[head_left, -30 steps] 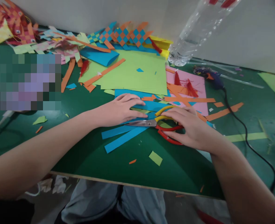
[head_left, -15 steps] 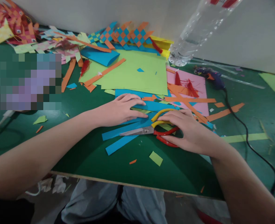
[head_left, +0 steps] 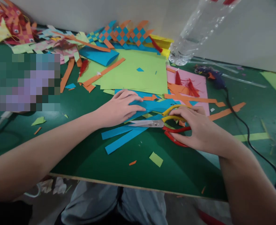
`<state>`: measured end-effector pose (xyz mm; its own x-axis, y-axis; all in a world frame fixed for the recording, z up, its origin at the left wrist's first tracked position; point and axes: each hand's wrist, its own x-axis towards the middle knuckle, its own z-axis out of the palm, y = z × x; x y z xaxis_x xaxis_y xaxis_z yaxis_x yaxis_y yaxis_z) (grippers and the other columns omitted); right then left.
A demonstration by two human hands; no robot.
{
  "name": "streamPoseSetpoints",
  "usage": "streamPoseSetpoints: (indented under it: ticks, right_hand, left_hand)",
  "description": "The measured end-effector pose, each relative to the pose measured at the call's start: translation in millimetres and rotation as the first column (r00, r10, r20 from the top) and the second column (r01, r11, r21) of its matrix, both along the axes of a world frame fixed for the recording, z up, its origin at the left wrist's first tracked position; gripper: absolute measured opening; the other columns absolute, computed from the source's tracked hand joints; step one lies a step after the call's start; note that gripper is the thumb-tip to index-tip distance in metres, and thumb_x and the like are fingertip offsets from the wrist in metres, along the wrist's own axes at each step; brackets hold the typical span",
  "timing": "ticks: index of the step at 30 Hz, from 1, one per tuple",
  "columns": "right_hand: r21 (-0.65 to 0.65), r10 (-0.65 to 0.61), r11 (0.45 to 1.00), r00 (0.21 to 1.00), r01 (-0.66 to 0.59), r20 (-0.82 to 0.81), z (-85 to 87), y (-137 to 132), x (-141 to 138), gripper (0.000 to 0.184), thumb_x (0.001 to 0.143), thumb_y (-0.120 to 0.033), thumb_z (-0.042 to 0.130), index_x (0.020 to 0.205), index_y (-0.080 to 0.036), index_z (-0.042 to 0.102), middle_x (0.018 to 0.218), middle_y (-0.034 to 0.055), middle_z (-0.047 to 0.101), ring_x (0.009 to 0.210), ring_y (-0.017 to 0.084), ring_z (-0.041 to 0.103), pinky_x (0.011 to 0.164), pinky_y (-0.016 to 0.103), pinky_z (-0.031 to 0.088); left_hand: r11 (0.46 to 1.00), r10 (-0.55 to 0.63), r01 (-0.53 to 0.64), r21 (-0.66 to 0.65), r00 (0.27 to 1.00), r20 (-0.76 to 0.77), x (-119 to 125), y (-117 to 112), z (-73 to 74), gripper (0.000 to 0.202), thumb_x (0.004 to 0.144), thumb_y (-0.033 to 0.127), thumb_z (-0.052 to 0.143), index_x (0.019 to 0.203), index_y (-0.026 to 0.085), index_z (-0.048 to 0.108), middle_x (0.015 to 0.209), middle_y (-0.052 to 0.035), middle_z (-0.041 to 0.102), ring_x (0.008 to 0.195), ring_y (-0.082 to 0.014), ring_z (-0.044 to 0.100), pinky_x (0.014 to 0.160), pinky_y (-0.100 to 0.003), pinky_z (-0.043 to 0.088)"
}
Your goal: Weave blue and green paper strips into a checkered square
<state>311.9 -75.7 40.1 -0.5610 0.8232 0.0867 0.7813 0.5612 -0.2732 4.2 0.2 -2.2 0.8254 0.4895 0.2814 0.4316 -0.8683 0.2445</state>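
My right hand (head_left: 195,129) is closed around the yellow and red handles of a pair of scissors (head_left: 155,123), whose steel blades point left over blue paper strips (head_left: 123,137) on the green table (head_left: 93,159). My left hand (head_left: 119,107) lies flat with its fingers stretched out, pressing down a blue sheet of paper (head_left: 154,105) just above the blades. The hands are close together, about a palm's width apart.
A light green sheet (head_left: 133,73), a pink sheet (head_left: 198,86), orange strips and woven paper pieces (head_left: 123,32) lie behind the hands. A clear plastic bottle (head_left: 194,31) stands at the back right. A glue gun (head_left: 211,76) with a black cord (head_left: 248,134) lies right. Paper scraps dot the table's front.
My right hand has shifted the scissors slightly right and up, with the blades now more level. My left hand has curled a little onto the blue sheet.
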Motion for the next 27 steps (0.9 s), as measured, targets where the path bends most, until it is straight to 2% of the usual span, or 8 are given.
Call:
streamPoseSetpoints:
  ticks: [9,14,22,27]
  right_hand:
    - [-0.037,-0.017,0.999,0.999,0.018,0.037,-2.0,0,0,0.034,0.091,-0.047,0.066,0.115,-0.026,0.054,0.116,0.0089,0.073,0.106,0.034,0.069,0.099,0.05,0.04]
    - [-0.045,-0.016,0.999,0.999,0.018,0.039,-2.2,0,0,0.032,0.093,-0.049,0.064,0.115,-0.026,0.056,0.116,0.0087,0.072,0.108,0.035,0.068,0.102,0.052,0.04]
    - [-0.035,-0.033,0.999,0.999,0.034,0.036,-1.7,2,5,0.035,0.089,-0.051,0.066,0.112,-0.026,0.06,0.112,0.0087,0.074,0.102,0.034,0.069,0.095,0.051,0.045]
    - [-0.016,-0.034,0.999,0.997,0.036,0.071,-3.7,4,12,0.039,0.089,-0.052,0.067,0.117,-0.026,0.057,0.112,0.0088,0.074,0.104,0.034,0.068,0.094,0.049,0.045]
  left_hand:
    - [0.997,-0.065,0.066,-0.051,0.998,0.02,-6,5,2.1,0.037,0.108,0.017,0.041,0.132,0.026,0.067,0.146,-0.011,0.06,0.142,-0.0292,0.044,0.116,-0.053,0.037]
    - [0.996,-0.07,0.07,-0.05,0.998,0.007,-6,5,1.1,0.036,0.11,0.024,0.04,0.133,0.024,0.068,0.145,-0.0125,0.062,0.143,-0.0305,0.043,0.116,-0.054,0.037]
    - [0.996,-0.086,0.086,-0.026,0.996,0.006,-5,5,0.0,0.035,0.109,0.021,0.042,0.132,0.024,0.068,0.145,-0.0118,0.062,0.143,-0.0293,0.043,0.118,-0.052,0.036]
    - [0.996,-0.081,0.081,-0.037,0.997,-0.004,-6,4,0.4,0.035,0.109,0.022,0.042,0.133,0.025,0.068,0.146,-0.0113,0.061,0.143,-0.0291,0.043,0.118,-0.052,0.036]
